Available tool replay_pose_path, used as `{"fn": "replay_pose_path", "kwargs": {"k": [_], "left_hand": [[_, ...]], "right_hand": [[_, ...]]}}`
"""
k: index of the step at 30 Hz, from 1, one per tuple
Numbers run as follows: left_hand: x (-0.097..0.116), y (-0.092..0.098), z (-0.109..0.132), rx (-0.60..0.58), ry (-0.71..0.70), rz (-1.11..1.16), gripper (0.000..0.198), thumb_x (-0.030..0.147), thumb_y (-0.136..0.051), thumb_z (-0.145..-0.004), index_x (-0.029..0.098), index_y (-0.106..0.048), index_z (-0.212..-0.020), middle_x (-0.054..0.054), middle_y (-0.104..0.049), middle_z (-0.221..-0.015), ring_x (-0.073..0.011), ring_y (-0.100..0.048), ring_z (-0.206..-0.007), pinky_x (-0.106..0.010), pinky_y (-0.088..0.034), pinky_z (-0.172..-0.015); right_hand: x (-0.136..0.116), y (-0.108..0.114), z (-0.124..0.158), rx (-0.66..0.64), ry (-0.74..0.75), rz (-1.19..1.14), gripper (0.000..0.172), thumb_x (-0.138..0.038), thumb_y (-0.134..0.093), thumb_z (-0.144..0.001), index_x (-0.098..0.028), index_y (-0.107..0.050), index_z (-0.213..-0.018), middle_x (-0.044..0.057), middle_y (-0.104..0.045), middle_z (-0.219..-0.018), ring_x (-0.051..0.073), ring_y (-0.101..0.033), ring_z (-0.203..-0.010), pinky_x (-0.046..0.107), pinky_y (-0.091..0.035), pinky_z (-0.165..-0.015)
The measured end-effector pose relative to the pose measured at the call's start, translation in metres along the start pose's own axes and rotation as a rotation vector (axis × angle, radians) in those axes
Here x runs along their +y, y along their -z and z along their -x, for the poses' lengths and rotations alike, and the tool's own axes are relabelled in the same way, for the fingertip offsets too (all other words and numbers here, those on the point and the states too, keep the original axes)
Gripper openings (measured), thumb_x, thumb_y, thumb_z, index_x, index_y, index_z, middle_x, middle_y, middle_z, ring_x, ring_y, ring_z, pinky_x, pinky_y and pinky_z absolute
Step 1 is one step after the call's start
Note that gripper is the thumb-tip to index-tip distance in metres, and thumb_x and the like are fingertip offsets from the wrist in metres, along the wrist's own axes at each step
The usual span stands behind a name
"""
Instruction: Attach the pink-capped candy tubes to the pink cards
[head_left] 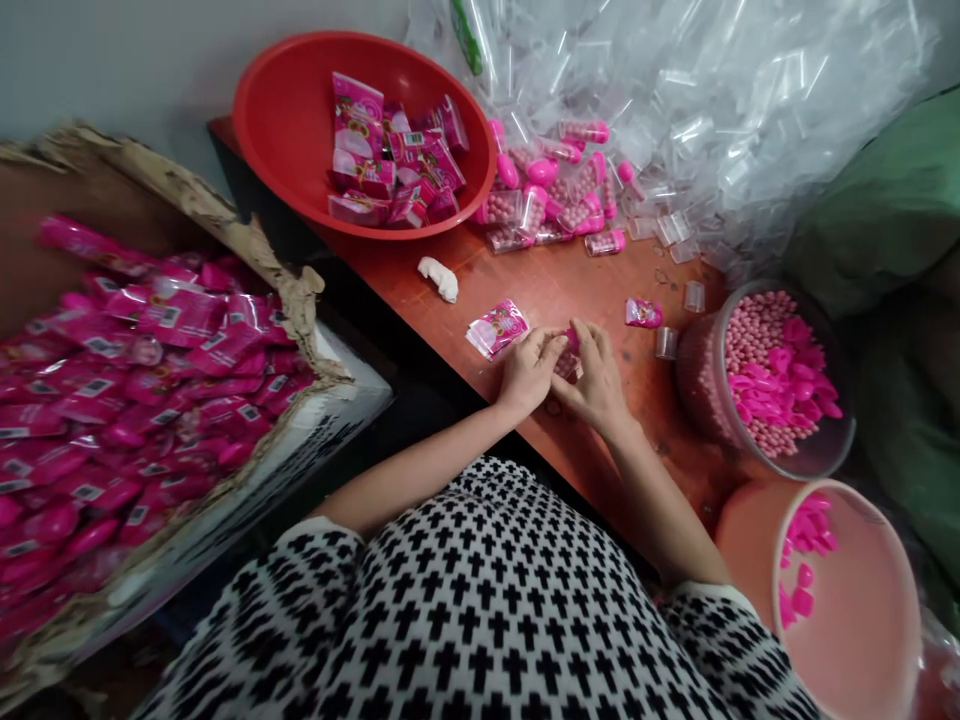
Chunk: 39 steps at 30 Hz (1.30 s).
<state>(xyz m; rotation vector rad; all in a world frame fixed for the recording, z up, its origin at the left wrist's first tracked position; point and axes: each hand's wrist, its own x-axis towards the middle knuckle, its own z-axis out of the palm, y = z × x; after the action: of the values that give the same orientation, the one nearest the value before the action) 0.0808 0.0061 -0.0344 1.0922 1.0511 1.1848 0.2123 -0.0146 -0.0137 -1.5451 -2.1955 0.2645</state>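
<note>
My left hand (531, 368) and my right hand (598, 382) meet over the table, fingers closed round a small pink-capped tube (568, 362). The fingers cover much of the tube, and its contents are hard to make out. Flat pink printed wrappers (498, 329) lie just beyond my left hand. To the right of my right hand are a pink printed packet (643, 313) and a short clear cup (666, 343). Farther back, several clear tubes with pink caps (577, 212) hold pale pink beads and lie in a heap.
A red bowl (270, 130) of pink packets stands at the back left. On the left is a torn cardboard box (330, 350) full of pink packets. Clear plastic tubes (675, 90) pile up behind. At right stand a bead tub (701, 385) and a peach bucket (862, 630).
</note>
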Motion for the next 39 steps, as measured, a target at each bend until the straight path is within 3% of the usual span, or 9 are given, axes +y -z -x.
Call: {"fn": "replay_pose_path", "kwargs": {"k": [3,6,8,10,14,20,29,34,39], "left_hand": [[0.015,0.028,0.009,-0.1,-0.169,-0.252,0.026,0.033,-0.06,-0.086,0.022,-0.067,-0.108,-0.007,-0.071,-0.107,-0.0217,-0.067,-0.099,-0.034,-0.049,-0.091],[0.023,0.067,0.006,-0.023,-0.327,-0.549,0.029,0.032,-0.052,-0.091,0.022,-0.068,-0.113,-0.009,-0.068,-0.117,-0.0233,-0.061,-0.112,-0.039,-0.041,-0.104],[0.021,0.088,-0.004,-0.011,-0.362,-0.731,0.032,0.03,-0.054,-0.089,0.022,-0.067,-0.117,-0.01,-0.066,-0.12,-0.0254,-0.057,-0.117,-0.041,-0.038,-0.107],[0.014,0.099,-0.015,-0.068,-0.383,-0.857,0.035,0.027,-0.058,-0.086,0.022,-0.065,-0.121,-0.01,-0.063,-0.126,-0.0285,-0.05,-0.127,-0.046,-0.033,-0.111],[-0.001,0.097,-0.022,-0.1,-0.386,-0.928,0.034,0.026,-0.061,-0.084,0.025,-0.066,-0.118,-0.01,-0.06,-0.132,-0.0323,-0.041,-0.135,-0.054,-0.022,-0.115],[-0.011,0.086,-0.008,0.024,-0.356,-0.863,0.027,0.026,-0.054,-0.088,0.026,-0.07,-0.11,-0.007,-0.065,-0.127,-0.0284,-0.047,-0.131,-0.051,-0.023,-0.116],[-0.017,0.085,-0.011,0.08,-0.392,-0.847,0.024,0.031,-0.055,-0.088,0.027,-0.072,-0.104,-0.006,-0.068,-0.121,-0.0283,-0.051,-0.127,-0.051,-0.024,-0.115],[-0.015,0.085,-0.011,0.066,-0.414,-0.99,0.027,0.031,-0.052,-0.09,0.022,-0.072,-0.106,-0.009,-0.066,-0.126,-0.0293,-0.049,-0.129,-0.051,-0.027,-0.114],[-0.008,0.08,-0.007,0.106,-0.5,-1.025,0.031,0.033,-0.055,-0.089,0.018,-0.07,-0.111,-0.013,-0.062,-0.13,-0.031,-0.046,-0.131,-0.05,-0.033,-0.112]], "right_hand": [[0.017,-0.002,-0.008,-0.065,0.028,-0.036,0.075,-0.045,-0.055,-0.085,-0.021,-0.023,-0.149,0.018,-0.042,-0.143,0.032,-0.042,-0.134,0.055,-0.039,-0.107],[0.031,-0.001,-0.02,-0.159,0.066,-0.025,0.08,-0.051,-0.059,-0.082,-0.018,-0.027,-0.148,0.019,-0.039,-0.148,0.033,-0.036,-0.139,0.058,-0.031,-0.112],[0.029,0.001,-0.025,-0.138,0.079,-0.009,0.076,-0.051,-0.06,-0.081,-0.018,-0.034,-0.145,0.018,-0.041,-0.148,0.033,-0.036,-0.14,0.059,-0.029,-0.113],[0.018,0.0,-0.028,-0.035,0.055,-0.017,0.06,-0.045,-0.058,-0.086,-0.02,-0.044,-0.139,0.016,-0.05,-0.142,0.031,-0.043,-0.135,0.057,-0.034,-0.111],[-0.019,-0.011,-0.028,0.096,-0.016,-0.091,0.033,-0.032,-0.048,-0.093,-0.021,-0.059,-0.122,0.013,-0.067,-0.119,0.026,-0.062,-0.111,0.049,-0.048,-0.1],[-0.051,-0.041,-0.026,-0.024,-0.039,-0.084,0.033,-0.021,-0.045,-0.092,-0.012,-0.061,-0.12,0.019,-0.067,-0.12,0.029,-0.063,-0.109,0.048,-0.05,-0.096],[-0.072,-0.047,-0.003,0.101,-0.098,-0.281,0.026,-0.024,-0.044,-0.095,-0.018,-0.065,-0.108,0.011,-0.072,-0.103,0.021,-0.067,-0.095,0.038,-0.053,-0.087],[-0.049,-0.032,0.002,0.194,-0.14,-0.22,0.023,-0.023,-0.044,-0.095,-0.018,-0.065,-0.105,0.009,-0.072,-0.098,0.02,-0.066,-0.09,0.033,-0.052,-0.084],[0.025,0.009,-0.011,0.268,-0.492,0.102,0.028,-0.018,-0.042,-0.093,-0.012,-0.065,-0.107,0.016,-0.068,-0.113,0.026,-0.061,-0.104,0.04,-0.047,-0.093]]}}
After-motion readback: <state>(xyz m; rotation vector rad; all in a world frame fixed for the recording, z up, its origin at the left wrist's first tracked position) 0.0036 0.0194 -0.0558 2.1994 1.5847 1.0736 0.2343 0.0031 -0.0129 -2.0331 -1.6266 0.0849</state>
